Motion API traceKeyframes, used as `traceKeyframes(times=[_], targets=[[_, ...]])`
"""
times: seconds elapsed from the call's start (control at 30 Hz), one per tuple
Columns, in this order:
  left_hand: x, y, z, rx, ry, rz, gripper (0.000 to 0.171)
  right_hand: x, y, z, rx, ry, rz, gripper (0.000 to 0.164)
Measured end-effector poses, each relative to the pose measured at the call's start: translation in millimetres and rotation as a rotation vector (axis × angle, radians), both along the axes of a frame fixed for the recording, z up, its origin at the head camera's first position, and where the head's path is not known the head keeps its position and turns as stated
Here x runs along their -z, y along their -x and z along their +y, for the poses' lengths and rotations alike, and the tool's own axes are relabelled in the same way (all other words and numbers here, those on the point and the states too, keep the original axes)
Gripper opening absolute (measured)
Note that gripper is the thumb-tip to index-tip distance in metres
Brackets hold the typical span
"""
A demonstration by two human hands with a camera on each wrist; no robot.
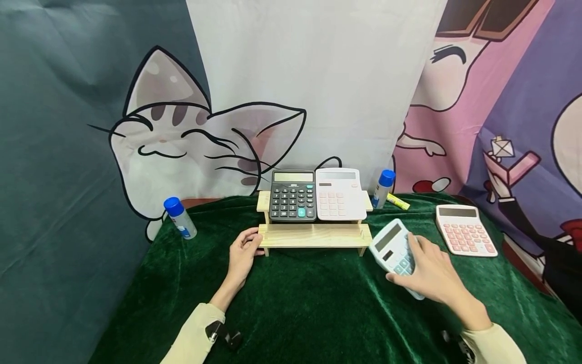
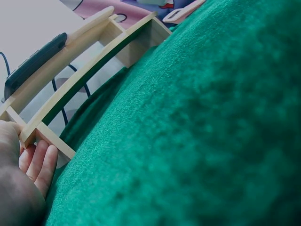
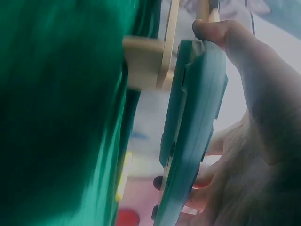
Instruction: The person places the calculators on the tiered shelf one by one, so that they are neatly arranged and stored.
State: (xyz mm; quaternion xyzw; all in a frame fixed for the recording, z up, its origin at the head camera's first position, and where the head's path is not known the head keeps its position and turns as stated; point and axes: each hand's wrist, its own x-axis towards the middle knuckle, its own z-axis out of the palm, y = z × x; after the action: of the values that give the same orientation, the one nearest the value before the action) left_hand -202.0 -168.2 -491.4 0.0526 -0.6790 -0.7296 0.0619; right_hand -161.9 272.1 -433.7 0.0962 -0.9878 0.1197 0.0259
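Between the thumb and fingers of my right hand (image 1: 432, 273) is a white calculator (image 1: 390, 246) with pale blue keys, tilted, off the right end of a two-tier wooden stand (image 1: 313, 236). The right wrist view shows this calculator edge-on, its teal-looking side (image 3: 200, 122) along the fingers. At the stand's other end, my left hand (image 1: 242, 255) grips the lower shelf; in the left wrist view its fingers (image 2: 47, 165) curl under the shelf's end. On the upper tier, a black calculator (image 1: 293, 196) leans beside a white one with pink keys (image 1: 341, 197).
A pink-keyed calculator (image 1: 466, 230) lies on the green velvet cloth (image 1: 309, 308) at the right. Blue-capped bottles stand at the left (image 1: 181, 218) and behind the stand's right end (image 1: 383, 188), the latter near a yellow tube (image 1: 398, 201). A cartoon-printed curtain (image 1: 318, 76) hangs behind.
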Motion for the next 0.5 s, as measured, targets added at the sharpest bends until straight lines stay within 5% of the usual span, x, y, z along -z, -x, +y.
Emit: traceKeyframes(times=[0.13, 0.5], targets=[[-10.1, -4.8, 1, 0.003, 0.014, 0.006, 0.034, -1.5, 2.0, -20, -0.059, -0.004, -0.010, 0.121], [-9.8, -5.5, 2, 0.005, 0.021, -0.003, 0.034, -2.9, 8.9, -69, -0.200, 0.019, 0.017, 0.119]])
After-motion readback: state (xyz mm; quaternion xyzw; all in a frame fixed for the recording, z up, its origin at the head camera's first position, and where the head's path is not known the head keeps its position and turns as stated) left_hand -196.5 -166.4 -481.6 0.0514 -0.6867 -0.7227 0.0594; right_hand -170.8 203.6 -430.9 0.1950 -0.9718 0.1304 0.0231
